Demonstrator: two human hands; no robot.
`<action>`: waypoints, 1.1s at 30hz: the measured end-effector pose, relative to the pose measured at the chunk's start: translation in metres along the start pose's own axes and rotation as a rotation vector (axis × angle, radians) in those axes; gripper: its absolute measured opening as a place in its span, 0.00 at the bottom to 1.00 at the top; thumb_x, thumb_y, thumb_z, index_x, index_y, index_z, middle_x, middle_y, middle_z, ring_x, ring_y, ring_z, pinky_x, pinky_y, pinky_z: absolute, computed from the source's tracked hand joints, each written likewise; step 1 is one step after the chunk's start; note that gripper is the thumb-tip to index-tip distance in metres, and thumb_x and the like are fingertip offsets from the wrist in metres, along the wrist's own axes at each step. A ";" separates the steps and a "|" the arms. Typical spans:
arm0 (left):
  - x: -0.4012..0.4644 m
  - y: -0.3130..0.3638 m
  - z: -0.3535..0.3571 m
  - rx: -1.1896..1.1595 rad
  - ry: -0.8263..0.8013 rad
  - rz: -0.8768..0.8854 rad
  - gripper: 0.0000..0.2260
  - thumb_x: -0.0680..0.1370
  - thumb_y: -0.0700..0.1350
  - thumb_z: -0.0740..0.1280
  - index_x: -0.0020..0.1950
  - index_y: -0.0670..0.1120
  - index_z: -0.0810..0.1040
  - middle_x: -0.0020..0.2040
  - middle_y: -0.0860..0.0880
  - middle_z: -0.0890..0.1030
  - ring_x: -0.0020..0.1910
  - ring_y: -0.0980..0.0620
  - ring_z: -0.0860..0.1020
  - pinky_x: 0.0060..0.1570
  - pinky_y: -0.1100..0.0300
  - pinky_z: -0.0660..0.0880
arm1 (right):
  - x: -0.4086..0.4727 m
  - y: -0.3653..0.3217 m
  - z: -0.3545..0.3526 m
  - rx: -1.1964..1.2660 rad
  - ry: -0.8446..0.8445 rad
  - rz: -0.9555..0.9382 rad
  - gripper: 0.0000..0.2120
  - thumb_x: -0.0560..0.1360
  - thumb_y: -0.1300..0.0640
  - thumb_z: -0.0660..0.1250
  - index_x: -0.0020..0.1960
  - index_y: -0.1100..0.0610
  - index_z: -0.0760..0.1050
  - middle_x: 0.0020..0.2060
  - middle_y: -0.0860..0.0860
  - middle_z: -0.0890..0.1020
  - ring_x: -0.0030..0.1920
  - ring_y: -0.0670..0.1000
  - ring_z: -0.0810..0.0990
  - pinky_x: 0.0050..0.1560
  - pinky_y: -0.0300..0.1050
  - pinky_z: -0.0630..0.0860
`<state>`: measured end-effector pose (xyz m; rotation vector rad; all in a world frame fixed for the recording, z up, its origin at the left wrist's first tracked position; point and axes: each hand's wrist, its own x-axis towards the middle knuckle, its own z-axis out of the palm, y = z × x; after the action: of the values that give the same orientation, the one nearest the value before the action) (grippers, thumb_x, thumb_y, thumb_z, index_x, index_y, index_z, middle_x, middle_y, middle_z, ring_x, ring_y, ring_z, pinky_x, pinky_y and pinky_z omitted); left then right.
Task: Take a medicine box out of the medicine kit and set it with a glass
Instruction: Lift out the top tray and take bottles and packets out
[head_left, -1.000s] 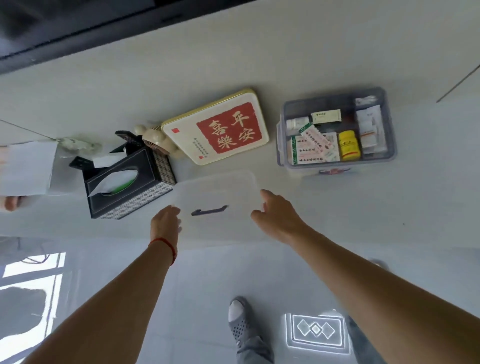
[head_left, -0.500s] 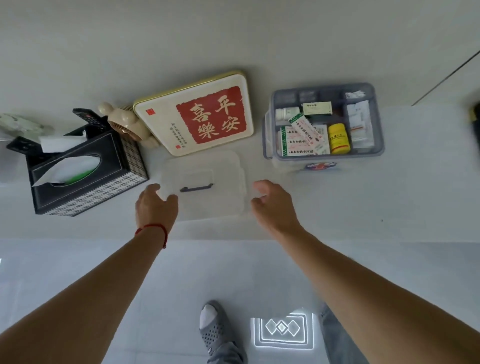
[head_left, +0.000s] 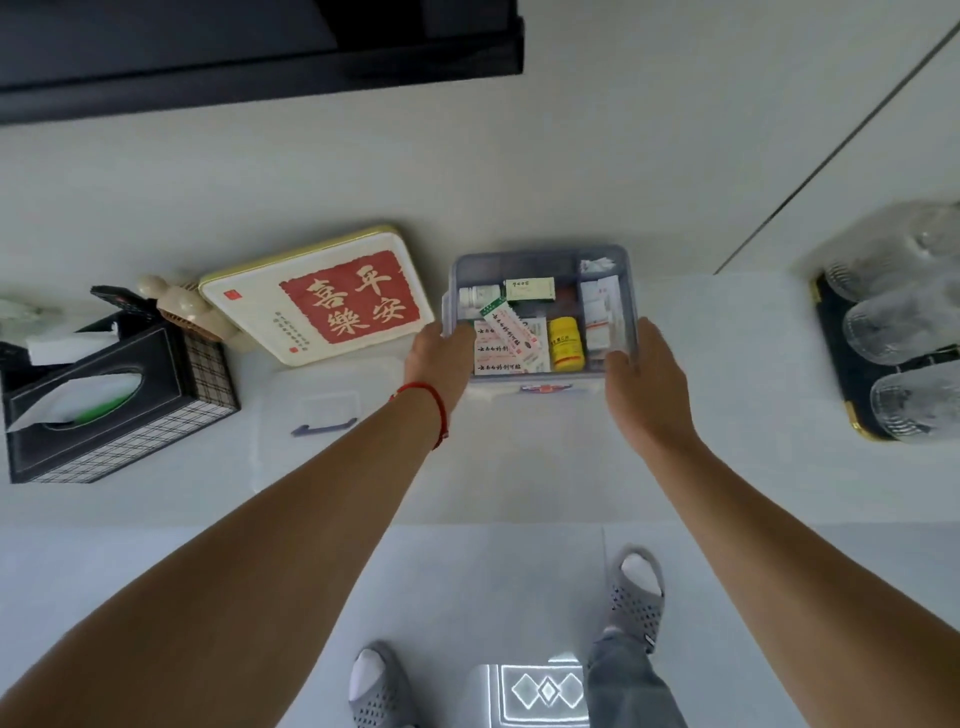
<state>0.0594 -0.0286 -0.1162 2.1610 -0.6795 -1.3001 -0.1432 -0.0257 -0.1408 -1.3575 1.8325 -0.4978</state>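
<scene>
With the left hand (head_left: 439, 345) and right hand (head_left: 641, 374) each grasping a side of the open medicine kit (head_left: 540, 254) on the worktop (head_left: 727, 441), tilting it could spill the medicine box (head_left: 530, 289) lying inside, well apart from the glass (head_left: 893, 325).

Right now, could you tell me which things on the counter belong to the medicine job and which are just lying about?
For the job:
kit, open
medicine boxes
glasses on the tray
left hand and right hand, at the kit's sides

Lying about:
lid
tin
tissue box
remote
</scene>
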 end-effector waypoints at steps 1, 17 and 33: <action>-0.001 0.001 0.001 -0.041 0.017 -0.019 0.09 0.77 0.48 0.60 0.47 0.47 0.79 0.45 0.48 0.85 0.48 0.47 0.83 0.50 0.53 0.82 | -0.004 0.000 -0.003 -0.004 -0.005 -0.018 0.13 0.79 0.57 0.57 0.62 0.57 0.70 0.57 0.53 0.78 0.54 0.56 0.78 0.51 0.50 0.76; 0.003 0.009 0.009 0.609 0.206 0.523 0.23 0.77 0.33 0.65 0.71 0.44 0.71 0.69 0.43 0.73 0.68 0.44 0.72 0.58 0.62 0.67 | 0.034 -0.011 -0.019 -0.582 -0.062 -0.696 0.11 0.80 0.55 0.68 0.61 0.53 0.81 0.58 0.52 0.79 0.62 0.56 0.74 0.57 0.56 0.74; -0.011 0.000 -0.015 0.305 0.118 0.327 0.24 0.77 0.31 0.59 0.70 0.48 0.73 0.70 0.49 0.75 0.69 0.48 0.74 0.61 0.53 0.77 | 0.045 -0.030 -0.006 -0.822 -0.193 -0.792 0.09 0.80 0.58 0.68 0.59 0.59 0.81 0.55 0.55 0.78 0.58 0.55 0.76 0.53 0.51 0.80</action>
<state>0.0685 -0.0192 -0.1032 2.2165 -1.1876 -0.9382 -0.1347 -0.0783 -0.1324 -2.6054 1.3036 0.0528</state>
